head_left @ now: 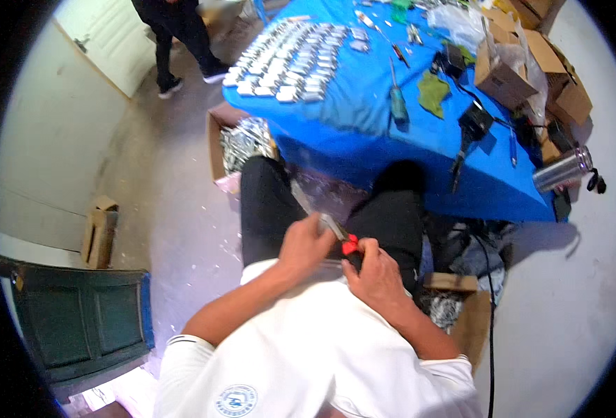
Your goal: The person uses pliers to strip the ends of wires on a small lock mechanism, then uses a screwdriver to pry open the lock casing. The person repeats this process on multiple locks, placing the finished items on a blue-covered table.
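Above my lap, my right hand (377, 277) is closed around a red-and-black-handled tool (350, 245). The tool's exact kind is partly hidden by my fingers. Just left of it, my left hand (306, 244) is closed in a pinch on a thin silvery strip (301, 198). This strip slants up and away from my fingers between my knees. A grey metal part (333, 226) lies between the two hands, close to the red end of the tool; whether it belongs to the tool or the strip I cannot tell.
Ahead stands a blue-covered table (363, 150) with rows of small silvery parts (290, 59), a green-handled screwdriver (398, 103) and a black corded tool (474, 124). A metal bottle (562, 169) is at its right. Boxes of metal pieces (246, 145) flank my legs. Another person (179, 35) stands far left.
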Motion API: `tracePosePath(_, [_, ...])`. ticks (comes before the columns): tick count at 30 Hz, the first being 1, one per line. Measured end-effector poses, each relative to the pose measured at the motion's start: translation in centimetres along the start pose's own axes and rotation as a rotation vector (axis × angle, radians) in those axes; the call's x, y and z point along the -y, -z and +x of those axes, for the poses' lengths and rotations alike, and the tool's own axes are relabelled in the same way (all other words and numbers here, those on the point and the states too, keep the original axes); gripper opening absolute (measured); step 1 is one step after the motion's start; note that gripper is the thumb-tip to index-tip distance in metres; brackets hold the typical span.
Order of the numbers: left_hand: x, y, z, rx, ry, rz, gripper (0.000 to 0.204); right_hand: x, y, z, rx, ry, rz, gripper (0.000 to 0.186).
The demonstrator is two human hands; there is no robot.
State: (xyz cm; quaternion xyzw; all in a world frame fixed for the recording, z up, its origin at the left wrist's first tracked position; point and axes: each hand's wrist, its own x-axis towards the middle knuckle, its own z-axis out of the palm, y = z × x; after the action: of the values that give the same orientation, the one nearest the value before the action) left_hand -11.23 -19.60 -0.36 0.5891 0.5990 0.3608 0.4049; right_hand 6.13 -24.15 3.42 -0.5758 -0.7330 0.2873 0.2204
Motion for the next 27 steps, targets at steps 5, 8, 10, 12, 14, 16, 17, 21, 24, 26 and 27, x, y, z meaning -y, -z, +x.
tracePosePath(5, [-1.0, -0.1, -0.3, 0.047, 0.020, -0.048, 0.023, -0.6, -0.4, -0.6, -0.073, 0.023, 0.093, 0.057])
tracePosePath(8, [-1.2, -0.1, -0.5, 0.067, -0.001, -0.052, 0.023, -0.9, -0.2, -0.3, 0.072, 0.007, 0.058, 0.063])
tracePosePath(10, [-0.8, 0.0, -0.7, 0.100, -0.018, -0.016, 0.020, -1.2, -0.6, -0.6, 0.065, 0.007, 0.076, 0.063])
tracePosePath(12, [-0.2, 0.1, -0.7, 0.153, -0.026, 0.036, 0.016, -1.2, -0.5, -0.7, 0.085, 0.003, 0.063, 0.064])
tracePosePath(14, [-0.1, 0.1, -0.7, 0.133, -0.068, 0.043, 0.016, -0.9, -0.4, -0.4, 0.127, -0.010, 0.030, 0.066])
tracePosePath(16, [-0.3, 0.2, -0.5, 0.110, -0.115, 0.067, 0.015, -0.8, -0.3, -0.2, 0.098, 0.050, -0.041, 0.068])
tracePosePath(17, [-0.5, 0.3, -0.4, 0.098, -0.141, 0.087, 0.014, -0.8, -0.2, -0.1, 0.083, 0.079, -0.077, 0.068])
tracePosePath(21, [-0.6, 0.9, -0.5, 0.102, -0.168, 0.135, 0.013, -0.5, 0.6, 0.3, 0.164, 0.094, -0.114, 0.072])
tracePosePath(24, [0.0, 0.9, -0.7, 0.120, -0.159, 0.165, 0.013, -1.3, 0.6, 0.5, 0.229, 0.117, -0.163, 0.076])
tracePosePath(26, [0.1, 1.2, -0.8, 0.137, -0.157, 0.174, 0.015, -1.8, 0.5, 0.6, 0.210, 0.196, -0.228, 0.076])
tracePosePath(27, [0.2, 1.3, -0.8, 0.145, -0.156, 0.178, 0.015, -1.9, 0.6, 0.7, 0.213, 0.217, -0.253, 0.076])
